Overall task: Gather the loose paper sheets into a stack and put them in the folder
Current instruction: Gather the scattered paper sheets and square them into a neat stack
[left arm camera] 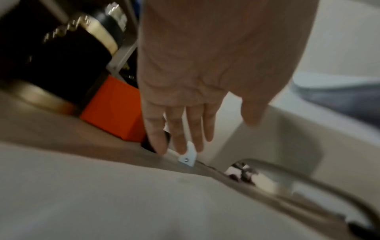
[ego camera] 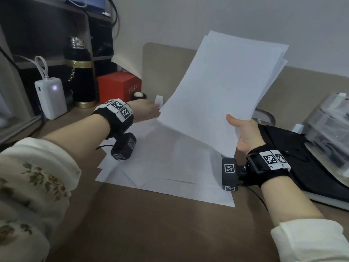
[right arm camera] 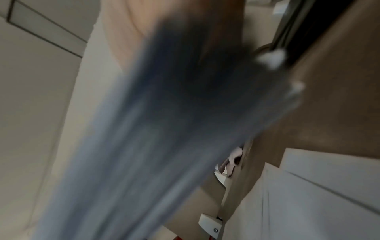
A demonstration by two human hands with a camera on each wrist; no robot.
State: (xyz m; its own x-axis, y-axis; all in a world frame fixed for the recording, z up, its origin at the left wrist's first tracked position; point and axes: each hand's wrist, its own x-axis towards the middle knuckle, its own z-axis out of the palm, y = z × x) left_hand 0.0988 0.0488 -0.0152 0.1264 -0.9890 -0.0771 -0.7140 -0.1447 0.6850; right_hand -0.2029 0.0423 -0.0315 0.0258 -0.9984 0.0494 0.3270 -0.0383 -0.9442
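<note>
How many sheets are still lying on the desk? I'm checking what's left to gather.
About 4 loose sheets overlap on the desk under the held stack; more may be hidden beneath.

- A stack of paper sheets (ego camera: 222,91) is raised, tilted, above the desk (ego camera: 160,224), pinched at its near right corner by the right hand (ego camera: 245,135).
- Loose sheets (ego camera: 166,167) lie overlapping on the desk beneath the stack.
- The left hand (ego camera: 145,110) reaches beside the stack's left edge, possibly touching it; the view is blurred.
- The folder (ego camera: 302,167) lies on the desk right of the loose sheets.
- A flask (ego camera: 80,72), box (ego camera: 119,86) and power bank (ego camera: 51,97) stand at the far left.
</note>
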